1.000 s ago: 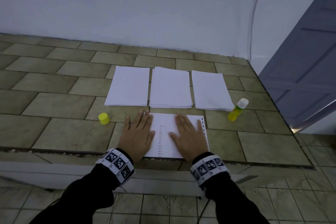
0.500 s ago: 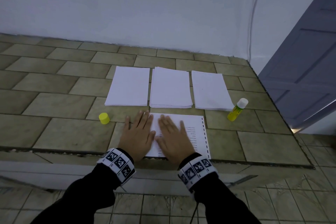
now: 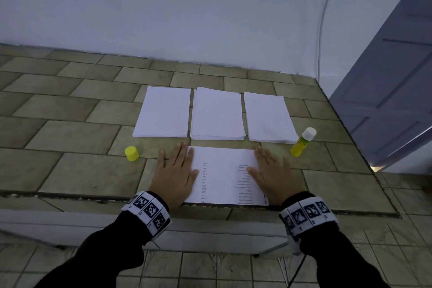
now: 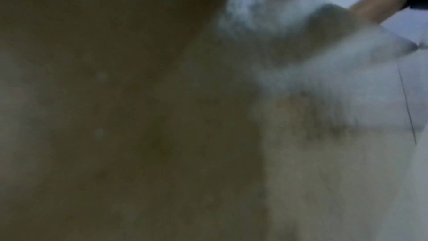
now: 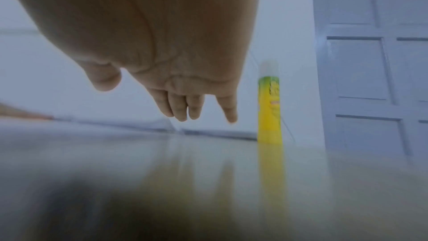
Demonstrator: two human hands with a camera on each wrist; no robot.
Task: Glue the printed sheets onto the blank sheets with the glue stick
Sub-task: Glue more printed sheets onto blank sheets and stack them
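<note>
A printed sheet (image 3: 222, 175) lies flat near the counter's front edge, its text upside down to me. My left hand (image 3: 175, 173) lies flat with straight fingers on the sheet's left edge. My right hand (image 3: 271, 175) presses flat on its right edge; its fingers (image 5: 183, 107) point down at the surface. The uncapped yellow glue stick (image 3: 302, 141) (image 5: 269, 105) stands upright just right of the sheet. Its yellow cap (image 3: 131, 153) sits left of my left hand. Beyond the sheet lie three white paper stacks (image 3: 217, 114) in a row. The left wrist view is blurred.
The tiled counter (image 3: 70, 138) ends in a front edge right under my wrists, with floor tiles below. A white wall runs behind the stacks. A grey panelled door (image 3: 385, 91) stands to the right, past the counter's right edge.
My right hand slid left across the printed sheet towards my left hand, then swept back right to the sheet's right edge. The left hand stayed put.
</note>
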